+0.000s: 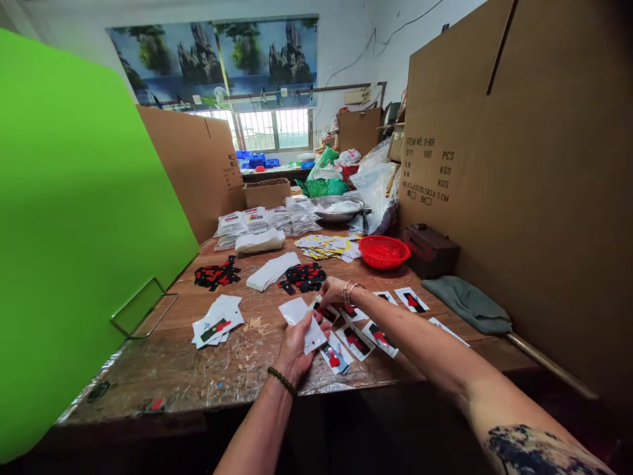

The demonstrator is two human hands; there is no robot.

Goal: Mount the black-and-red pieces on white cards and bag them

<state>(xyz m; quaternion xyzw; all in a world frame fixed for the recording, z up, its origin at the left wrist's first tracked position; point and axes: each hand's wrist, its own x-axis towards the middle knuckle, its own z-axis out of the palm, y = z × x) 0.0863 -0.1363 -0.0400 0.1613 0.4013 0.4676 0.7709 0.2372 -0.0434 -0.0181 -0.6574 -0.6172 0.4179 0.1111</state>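
Observation:
My left hand (297,343) is closed round several white cards (301,316), each with a small hole near its end. Just beyond it, my right hand (334,290) reaches down with its fingers pinched over a white card bearing a black and red piece (324,310); what sits between the fingertips is hidden. Around both hands lie more cards with black and red pieces (357,340), and one with a grey-blue and red piece (335,357). A loose pile of black and red pieces (302,277) is behind the right hand.
Left are another black-red pile (217,274) and stacked white cards (220,316). Farther back are white strips (271,270), yellow-edged cards (329,247), a red basket (384,253) and bagged packs (267,219). Cardboard (519,165) walls the right, a green panel (84,218) the left.

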